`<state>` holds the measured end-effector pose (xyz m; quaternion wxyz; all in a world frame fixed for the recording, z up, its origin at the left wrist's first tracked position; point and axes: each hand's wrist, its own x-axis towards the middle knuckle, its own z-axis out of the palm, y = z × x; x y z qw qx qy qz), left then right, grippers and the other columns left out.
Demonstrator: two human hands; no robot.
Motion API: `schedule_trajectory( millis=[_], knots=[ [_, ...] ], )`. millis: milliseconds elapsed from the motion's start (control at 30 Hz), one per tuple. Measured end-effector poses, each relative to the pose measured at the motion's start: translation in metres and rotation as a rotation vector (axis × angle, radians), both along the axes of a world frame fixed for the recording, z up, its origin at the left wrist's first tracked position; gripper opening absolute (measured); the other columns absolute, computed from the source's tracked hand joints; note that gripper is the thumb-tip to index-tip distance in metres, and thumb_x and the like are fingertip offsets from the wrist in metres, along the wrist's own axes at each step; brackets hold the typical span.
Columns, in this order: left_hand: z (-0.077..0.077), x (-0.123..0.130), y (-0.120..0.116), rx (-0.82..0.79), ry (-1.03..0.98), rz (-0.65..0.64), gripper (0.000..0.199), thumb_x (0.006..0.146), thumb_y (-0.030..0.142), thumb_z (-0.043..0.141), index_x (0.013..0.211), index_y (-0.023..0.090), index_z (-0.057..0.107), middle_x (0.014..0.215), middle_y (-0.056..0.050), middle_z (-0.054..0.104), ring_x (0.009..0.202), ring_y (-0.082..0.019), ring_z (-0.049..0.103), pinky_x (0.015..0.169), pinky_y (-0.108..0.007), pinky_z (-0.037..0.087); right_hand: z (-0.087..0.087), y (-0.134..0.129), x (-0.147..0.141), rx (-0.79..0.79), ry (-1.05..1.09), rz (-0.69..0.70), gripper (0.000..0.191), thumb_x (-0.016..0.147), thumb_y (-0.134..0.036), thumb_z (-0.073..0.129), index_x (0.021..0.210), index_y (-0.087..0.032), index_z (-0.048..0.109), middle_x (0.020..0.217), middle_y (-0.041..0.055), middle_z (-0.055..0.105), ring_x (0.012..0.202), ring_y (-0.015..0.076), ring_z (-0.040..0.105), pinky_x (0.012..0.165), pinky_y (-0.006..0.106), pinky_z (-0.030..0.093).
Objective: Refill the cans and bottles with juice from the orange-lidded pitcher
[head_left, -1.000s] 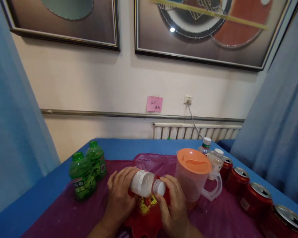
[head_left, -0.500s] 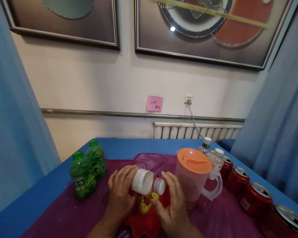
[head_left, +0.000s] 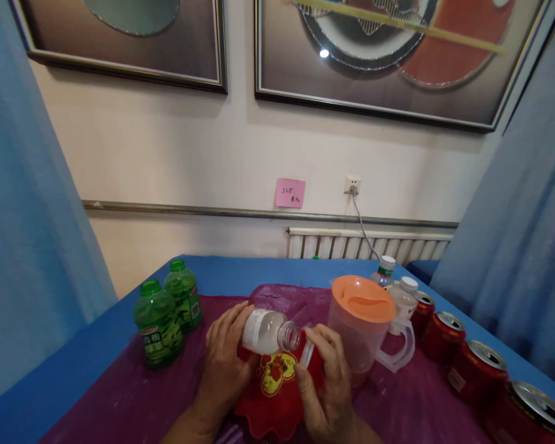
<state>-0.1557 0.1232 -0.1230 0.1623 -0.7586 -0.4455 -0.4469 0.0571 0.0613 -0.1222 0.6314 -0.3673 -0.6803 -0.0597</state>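
My left hand (head_left: pixel 226 357) is wrapped round a clear bottle (head_left: pixel 266 332) with a whitish label, tipped on its side with its open mouth toward the right. Between the thumb and fingers of my right hand (head_left: pixel 326 376) is a white cap (head_left: pixel 307 354), just off the bottle's mouth. Beneath both hands lies a red scalloped mat (head_left: pixel 271 413) with a yellow print. Just right of my right hand stands a clear pitcher (head_left: pixel 351 333) with an orange lid (head_left: pixel 363 299).
Two green bottles (head_left: pixel 157 327) (head_left: pixel 184 296) stand at the left. Behind the pitcher are two white-capped bottles (head_left: pixel 403 299) (head_left: pixel 385 270). Several red cans (head_left: pixel 476 376) line the right side. A purple sheet (head_left: pixel 120 401) covers part of the blue table (head_left: pixel 226 269).
The cap has come off the bottle and is now apart from its mouth in my right hand. The bottle's mouth has shifted slightly left and up.
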Motion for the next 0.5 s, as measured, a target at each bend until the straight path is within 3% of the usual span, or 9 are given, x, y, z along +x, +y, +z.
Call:
schedule_trajectory(
  millis=[167,300,400,500],
  knots=[
    [-0.001,0.0,-0.003,-0.061,-0.141,-0.114,0.064,0.089,0.052,0.065,0.143,0.023,0.046,0.138,-0.014,0.061,0.127,-0.031,0.059,0.108,-0.047,0.047,0.023,-0.012,0.007,-0.048,0.061,0.136,0.04,0.095,-0.019,0.056,0.135,-0.024,0.053,0.121,0.0111,0.061,0.115,0.0253,0.061,0.096,0.044,0.054],
    [0.0,0.006,-0.008,-0.234,-0.31,-0.119,0.064,0.081,0.054,0.073,0.131,0.021,0.053,0.126,-0.012,0.07,0.113,-0.03,0.069,0.1,-0.045,0.055,0.036,-0.029,0.027,-0.266,0.157,0.203,0.029,0.091,-0.024,0.066,0.119,-0.024,0.057,0.114,0.0085,0.067,0.102,0.0223,0.069,0.086,0.036,0.059],
    [0.003,0.013,-0.012,-0.371,-0.404,-0.089,0.057,0.072,0.057,0.078,0.112,0.02,0.061,0.107,-0.009,0.076,0.095,-0.029,0.074,0.089,-0.043,0.06,0.031,-0.043,0.05,-0.428,0.135,0.199,0.02,0.088,-0.027,0.07,0.105,-0.024,0.06,0.107,0.0056,0.071,0.096,0.0205,0.071,0.081,0.03,0.058],
    [0.009,0.02,-0.014,-0.418,-0.405,-0.131,0.051,0.07,0.055,0.078,0.102,0.019,0.063,0.1,-0.008,0.077,0.089,-0.028,0.074,0.087,-0.041,0.06,0.009,-0.056,0.073,-0.544,0.038,0.098,0.013,0.086,-0.028,0.07,0.091,-0.024,0.059,0.102,0.0045,0.074,0.093,0.0207,0.071,0.081,0.031,0.057]
  ],
)
